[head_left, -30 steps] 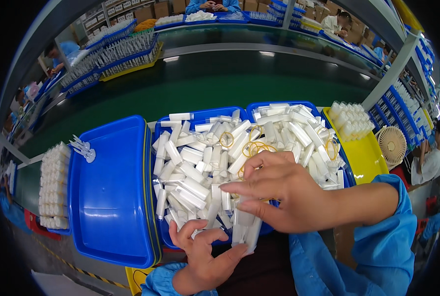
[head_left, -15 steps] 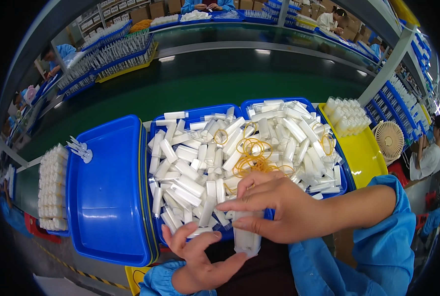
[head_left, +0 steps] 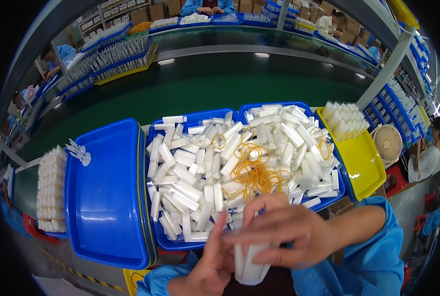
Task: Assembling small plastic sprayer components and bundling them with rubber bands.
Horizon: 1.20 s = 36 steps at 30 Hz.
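Left of the blue tray (head_left: 153,232) heaped with white tubes lies an upturned blue lid (head_left: 106,197). Just in front of the tray, the left hand (head_left: 215,266) and the right hand (head_left: 284,232) close their fingers around a bundle of white tubes (head_left: 249,264). Right of the tray sits a yellow tray (head_left: 360,165).

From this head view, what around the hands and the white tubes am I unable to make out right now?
- Bundle of white tubes: its count and upper part are hidden by the right hand.
- Left hand: motion-blurred, so its hold on the bundle is unclear; its wrist is cut off by the lower edge.
- Rubber bands: whether one is around the bundle cannot be seen.
- Tray floor: buried under loose tubes.
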### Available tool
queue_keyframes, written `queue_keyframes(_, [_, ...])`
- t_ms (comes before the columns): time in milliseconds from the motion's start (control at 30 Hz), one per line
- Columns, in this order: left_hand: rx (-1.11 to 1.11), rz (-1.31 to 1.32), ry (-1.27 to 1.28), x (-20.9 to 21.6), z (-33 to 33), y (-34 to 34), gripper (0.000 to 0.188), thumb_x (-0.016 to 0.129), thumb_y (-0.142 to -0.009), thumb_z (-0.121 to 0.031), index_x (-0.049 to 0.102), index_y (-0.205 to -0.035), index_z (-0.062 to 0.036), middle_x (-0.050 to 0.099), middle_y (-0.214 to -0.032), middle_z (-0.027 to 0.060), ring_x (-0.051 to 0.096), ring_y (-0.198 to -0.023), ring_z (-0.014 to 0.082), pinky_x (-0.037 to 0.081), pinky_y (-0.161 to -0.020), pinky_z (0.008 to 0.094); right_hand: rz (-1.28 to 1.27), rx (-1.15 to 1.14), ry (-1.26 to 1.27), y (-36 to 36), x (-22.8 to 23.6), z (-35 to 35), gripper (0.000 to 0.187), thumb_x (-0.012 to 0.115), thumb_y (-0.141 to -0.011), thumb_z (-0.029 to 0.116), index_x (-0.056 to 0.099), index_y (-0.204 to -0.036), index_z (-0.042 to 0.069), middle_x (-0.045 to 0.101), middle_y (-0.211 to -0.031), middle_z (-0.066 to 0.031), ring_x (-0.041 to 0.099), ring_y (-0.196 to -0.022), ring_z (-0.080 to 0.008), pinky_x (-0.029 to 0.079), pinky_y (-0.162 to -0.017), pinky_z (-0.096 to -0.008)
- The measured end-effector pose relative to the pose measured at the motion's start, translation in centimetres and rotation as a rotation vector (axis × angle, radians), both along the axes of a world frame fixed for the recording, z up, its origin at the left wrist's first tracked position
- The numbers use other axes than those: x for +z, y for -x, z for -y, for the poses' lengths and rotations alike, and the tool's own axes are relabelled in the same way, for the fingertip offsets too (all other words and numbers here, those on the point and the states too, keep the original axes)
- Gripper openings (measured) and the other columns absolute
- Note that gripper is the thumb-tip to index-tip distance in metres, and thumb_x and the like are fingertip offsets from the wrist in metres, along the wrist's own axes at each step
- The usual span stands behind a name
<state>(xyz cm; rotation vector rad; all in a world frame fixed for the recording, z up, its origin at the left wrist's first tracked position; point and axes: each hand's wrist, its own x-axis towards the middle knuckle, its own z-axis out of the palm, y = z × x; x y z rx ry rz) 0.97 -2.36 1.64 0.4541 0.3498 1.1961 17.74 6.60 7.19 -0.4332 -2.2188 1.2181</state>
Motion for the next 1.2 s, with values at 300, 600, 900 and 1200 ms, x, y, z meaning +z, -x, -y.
queue_keyframes(300, [-0.273,-0.132,-0.074,-3.3,-1.5,-1.4,0.080,0.071,-0.073,-0.019,0.021,-0.134,-0.0050,0.036,-0.131,0.0144,0.038,-0.122,0.0254,0.034,-0.098,0.0386,0.320,-0.128,-0.701,0.2,-0.8,2.7,0.037,0.053,-0.081,0.026,0.056,-0.117,0.022,0.053,-0.120,-0.0130,0.050,-0.111,-0.0201,0.032,-0.066,-0.0311])
queue_keyframes(600, [-0.287,-0.326,-0.200,-4.4,-2.1,-0.2,0.063,0.065,-0.077,-0.012,0.030,-0.129,-0.0028,0.043,-0.124,0.0126,0.045,-0.115,0.0218,0.039,-0.093,0.0348,0.230,0.167,-0.698,0.1,-3.1,0.0,0.056,0.064,-0.073,0.025,0.045,-0.125,0.018,0.047,-0.125,-0.0024,0.038,-0.123,-0.0244,0.030,-0.081,-0.0395])
queue_keyframes(900, [-0.091,-0.271,-0.096,-2.6,-2.4,-0.8,0.041,0.059,-0.080,-0.003,0.044,-0.118,-0.0012,0.055,-0.108,0.0098,0.054,-0.102,0.0171,0.046,-0.084,0.0290,0.244,0.159,-0.535,0.2,-3.1,-1.6,0.083,0.070,-0.068,0.035,0.028,-0.135,0.013,0.032,-0.140,-0.0031,0.029,-0.129,-0.0267,0.029,-0.081,-0.0432])
queue_keyframes(1200, [-0.040,-0.302,-0.112,-2.1,-2.4,0.5,0.035,0.068,-0.066,0.010,0.046,-0.091,-0.0004,0.052,-0.072,0.0074,0.057,-0.070,0.0179,0.049,-0.059,0.0302,0.434,-0.063,-0.614,0.3,-0.8,-10.2,0.046,0.066,-0.075,0.027,0.053,-0.117,0.012,0.045,-0.127,-0.0101,0.036,-0.121,-0.0258,0.027,-0.090,-0.0459])
